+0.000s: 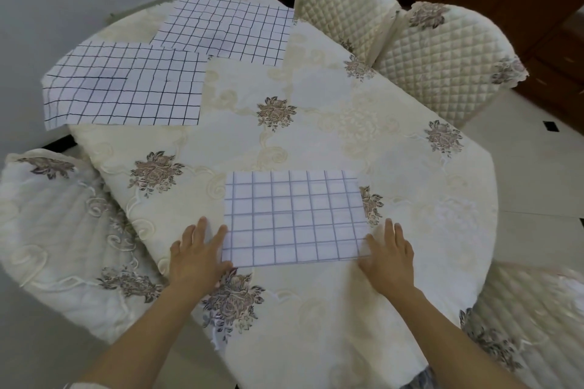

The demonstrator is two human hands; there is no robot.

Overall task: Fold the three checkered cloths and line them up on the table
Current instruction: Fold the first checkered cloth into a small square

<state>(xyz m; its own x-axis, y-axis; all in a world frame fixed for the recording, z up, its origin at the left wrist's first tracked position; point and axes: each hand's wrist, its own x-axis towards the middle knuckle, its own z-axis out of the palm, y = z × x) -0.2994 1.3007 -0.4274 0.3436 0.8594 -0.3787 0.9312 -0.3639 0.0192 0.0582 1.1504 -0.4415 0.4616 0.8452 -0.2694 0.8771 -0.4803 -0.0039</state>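
Observation:
Three white cloths with dark grid lines lie on the cream flowered tablecloth (316, 98). A folded cloth (294, 218) lies flat near the front of the table. My left hand (197, 254) rests at its left edge with straight fingers, thumb touching the cloth. My right hand (390, 257) lies flat against its right edge. Two larger cloths lie at the far side: one at the far left (126, 85), hanging a little over the table edge, and one at the back (227, 30), overlapping it slightly.
Quilted cream chairs stand around the table: two at the back right (347, 0), (442, 50), one at the left (53, 224), one at the lower right (524, 319). A grey wall is at the left, dark wooden doors at the back right.

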